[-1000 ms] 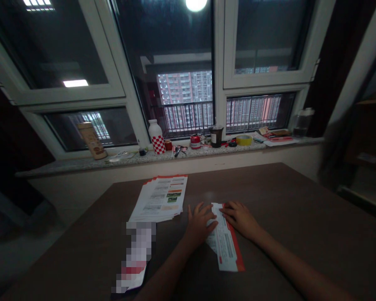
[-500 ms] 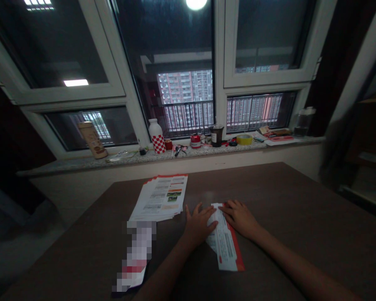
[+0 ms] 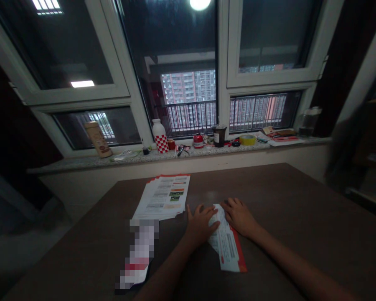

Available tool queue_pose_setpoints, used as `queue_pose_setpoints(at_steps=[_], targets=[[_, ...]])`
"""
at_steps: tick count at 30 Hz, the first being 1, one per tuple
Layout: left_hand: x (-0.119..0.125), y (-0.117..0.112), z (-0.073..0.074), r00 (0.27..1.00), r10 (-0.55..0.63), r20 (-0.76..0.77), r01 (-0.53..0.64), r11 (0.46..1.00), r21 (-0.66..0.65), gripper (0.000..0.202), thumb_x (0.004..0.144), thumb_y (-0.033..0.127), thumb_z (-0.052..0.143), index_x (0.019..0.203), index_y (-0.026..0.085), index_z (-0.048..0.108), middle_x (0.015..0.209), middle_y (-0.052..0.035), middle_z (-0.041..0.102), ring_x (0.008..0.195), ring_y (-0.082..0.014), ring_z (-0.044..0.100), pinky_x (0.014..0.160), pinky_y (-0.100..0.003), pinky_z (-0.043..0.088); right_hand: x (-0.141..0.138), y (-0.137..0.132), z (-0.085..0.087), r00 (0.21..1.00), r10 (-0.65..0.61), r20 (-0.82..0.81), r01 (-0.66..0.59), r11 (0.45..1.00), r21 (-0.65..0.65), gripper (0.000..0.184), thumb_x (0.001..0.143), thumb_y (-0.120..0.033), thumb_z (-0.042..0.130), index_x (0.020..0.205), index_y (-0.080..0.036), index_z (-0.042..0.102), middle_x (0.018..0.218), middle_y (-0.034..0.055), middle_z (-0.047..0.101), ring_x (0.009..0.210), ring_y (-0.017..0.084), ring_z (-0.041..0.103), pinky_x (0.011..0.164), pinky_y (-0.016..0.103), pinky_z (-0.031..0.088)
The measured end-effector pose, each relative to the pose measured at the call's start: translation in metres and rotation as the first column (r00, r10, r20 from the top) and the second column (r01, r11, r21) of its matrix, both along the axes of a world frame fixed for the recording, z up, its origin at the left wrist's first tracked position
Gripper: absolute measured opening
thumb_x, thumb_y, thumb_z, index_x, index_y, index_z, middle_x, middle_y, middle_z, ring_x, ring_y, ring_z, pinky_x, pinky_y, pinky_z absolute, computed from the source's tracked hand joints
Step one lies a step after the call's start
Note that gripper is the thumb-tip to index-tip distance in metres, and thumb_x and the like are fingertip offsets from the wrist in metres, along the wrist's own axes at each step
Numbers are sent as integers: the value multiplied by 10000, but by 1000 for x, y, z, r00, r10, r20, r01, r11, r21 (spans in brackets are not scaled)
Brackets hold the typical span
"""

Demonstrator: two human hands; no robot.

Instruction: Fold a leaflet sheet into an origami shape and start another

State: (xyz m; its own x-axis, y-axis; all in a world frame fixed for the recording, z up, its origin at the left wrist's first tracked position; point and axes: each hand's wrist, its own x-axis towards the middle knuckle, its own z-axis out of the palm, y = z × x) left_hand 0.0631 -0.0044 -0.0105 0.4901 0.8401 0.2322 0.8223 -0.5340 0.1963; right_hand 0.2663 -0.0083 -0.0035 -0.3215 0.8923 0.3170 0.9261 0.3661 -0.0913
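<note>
A folded printed sheet of paper (image 3: 228,246) with a red-orange strip down its right edge lies on the table in front of me. A corner of its underlayer sticks out on the left. My left hand (image 3: 201,225) rests on the sheet's upper left side, fingers spread, with the thumb lying on the print. On the upper right edge lies my right hand (image 3: 240,218), flat, its fingers stretched out and partly covering the red strip. Neither hand is gripping anything.
Left of my hands, a fanned stack of printed sheets (image 3: 164,196) lies on the brown table (image 3: 278,196). Nearer me is a blurred-out flat item (image 3: 141,253). The windowsill holds a checkered bottle (image 3: 160,136), a dark cup (image 3: 219,137) and yellow tape (image 3: 247,140).
The whole view has shifted slightly to the right. My right hand covers a little more of the red strip near the sheet's top; my left hand stays in place.
</note>
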Motion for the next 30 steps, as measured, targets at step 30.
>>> queue_pose_setpoints(at_steps=[30], targets=[[1, 2, -4, 1000, -17, -10, 18, 998, 54, 456, 910, 578, 422, 1333, 412, 458, 1403, 37, 502, 1323, -330, 333, 1025, -768, -46, 9, -3, 2, 969, -28, -246, -6, 991, -135, 281, 805, -322, 615, 1076, -248, 637, 1041, 50, 573, 1005, 222, 527, 881, 332, 399]])
